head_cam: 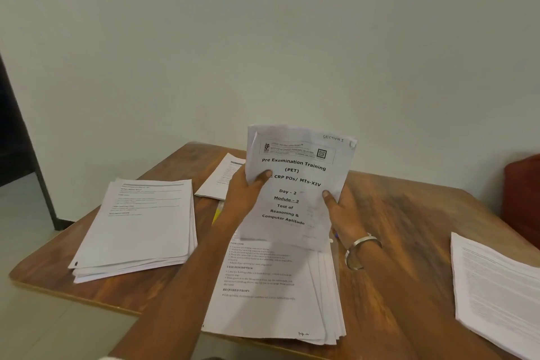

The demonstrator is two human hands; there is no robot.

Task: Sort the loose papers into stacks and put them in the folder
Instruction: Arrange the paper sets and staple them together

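Fanned white printed sheets [274,295] lie on the brown wooden table [409,228] beneath both hands, left hand [248,187] and right hand [340,210] each pinching a side edge of the thin, floppy, light white exam booklet [295,184], best supported low and two-handed.

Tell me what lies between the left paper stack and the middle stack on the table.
Head view: bare wood table and the left forearm between left stack and middle stack.

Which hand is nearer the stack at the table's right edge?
Right. The right hand grips the PET booklet on the side facing that stack; the left hand grips its far side.
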